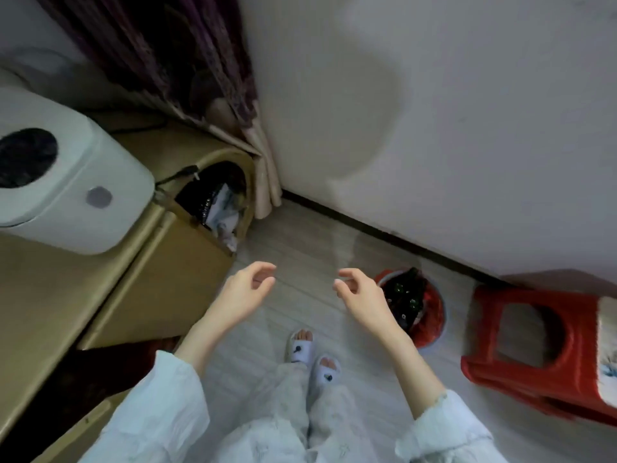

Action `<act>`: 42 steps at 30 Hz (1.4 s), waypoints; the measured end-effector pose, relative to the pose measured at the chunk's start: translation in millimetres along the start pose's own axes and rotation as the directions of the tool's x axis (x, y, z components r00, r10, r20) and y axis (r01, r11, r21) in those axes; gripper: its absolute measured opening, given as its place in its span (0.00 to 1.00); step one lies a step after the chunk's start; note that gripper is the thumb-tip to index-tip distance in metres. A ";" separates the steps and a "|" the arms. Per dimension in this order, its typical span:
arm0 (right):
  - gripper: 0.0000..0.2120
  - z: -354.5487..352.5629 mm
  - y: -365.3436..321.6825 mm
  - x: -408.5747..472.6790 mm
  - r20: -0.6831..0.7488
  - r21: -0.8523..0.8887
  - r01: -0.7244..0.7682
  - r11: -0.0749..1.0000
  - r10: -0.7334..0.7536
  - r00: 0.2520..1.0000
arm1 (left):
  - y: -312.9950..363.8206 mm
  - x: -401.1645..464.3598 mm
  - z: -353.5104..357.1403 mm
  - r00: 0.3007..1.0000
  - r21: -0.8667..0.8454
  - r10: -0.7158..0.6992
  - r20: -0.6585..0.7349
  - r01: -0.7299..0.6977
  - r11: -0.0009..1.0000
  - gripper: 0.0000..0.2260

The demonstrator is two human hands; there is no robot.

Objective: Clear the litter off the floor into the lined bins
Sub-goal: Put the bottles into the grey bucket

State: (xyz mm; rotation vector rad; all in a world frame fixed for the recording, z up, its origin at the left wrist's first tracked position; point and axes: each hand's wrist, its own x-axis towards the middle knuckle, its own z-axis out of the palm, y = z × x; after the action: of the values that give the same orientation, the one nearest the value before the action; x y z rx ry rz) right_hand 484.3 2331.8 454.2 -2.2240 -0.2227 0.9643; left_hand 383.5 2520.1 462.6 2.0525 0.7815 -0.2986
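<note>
1. Well, the round bin lined with a red plastic bag (430,309) stands on the pale wood-look floor (300,248) at about three o'clock from my hands, near the dark skirting of the wall; dark, crumpled litter (405,295) fills its mouth.
2. My right hand (362,295) hangs over the floor just left of that bin, its wrist overlapping the rim from my view, fingers loosely curled and holding nothing.
3. My left hand (247,290) hangs at nine o'clock from the right one, apart from it, fingers likewise relaxed and curled around nothing.
4. At six o'clock below both hands my feet in white open-toed slippers (312,357) stand on the floor.
5. At ten o'clock a tan cabinet has an arched opening (218,202) with dark and pale clutter inside; whether that is a bin I cannot tell.
6. On the cabinet top at nine o'clock sits a white rounded appliance with a dark circular patch (63,185).
7. At twelve o'clock a dark purple patterned curtain (187,71) hangs down to the floor in the corner.
8. At three o'clock, past the bin, lies a red plastic stool (534,349), tipped on its side.
</note>
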 end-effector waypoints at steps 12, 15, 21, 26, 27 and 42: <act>0.15 73.9 -174.7 -45.9 0.329 -0.244 0.468 0.849 -0.382 0.864 | -66.8 -117.0 -130.3 0.869 -0.427 -0.206 -0.449 -0.007 0.904 0.07; 0.15 107.2 -218.0 -55.1 0.352 -0.243 0.545 0.803 -0.451 0.820 | -92.0 -133.9 -172.9 0.806 -0.452 -0.229 -0.546 -0.053 0.891 0.09; 0.12 205.0 -329.9 -60.4 0.420 -0.166 0.668 0.725 -0.561 0.713 | -167.8 -152.9 -276.3 0.733 -0.425 -0.226 -0.642 -0.094 0.900 0.10; 0.14 293.8 -420.4 -68.5 0.397 -0.170 0.750 0.639 -0.653 0.645 | -228.8 -161.0 -369.7 0.667 -0.421 -0.250 -0.701 -0.104 0.901 0.07; 0.14 307.1 -436.1 -69.5 0.383 -0.165 0.758 0.631 -0.667 0.639 | -238.1 -162.0 -386.4 0.647 -0.424 -0.255 -0.718 -0.117 0.898 0.07; 0.24 404.7 -501.6 -57.6 0.503 -0.444 0.849 0.287 -0.704 0.501 | -289.6 -154.6 -449.7 0.660 -0.420 -0.287 -0.694 -0.048 0.906 0.08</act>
State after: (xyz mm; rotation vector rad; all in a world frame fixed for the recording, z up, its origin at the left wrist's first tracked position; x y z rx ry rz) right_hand 216.9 2896.8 621.4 -2.0639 -1.8664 0.5376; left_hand 44.8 2939.3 602.4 1.6756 1.3529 0.6610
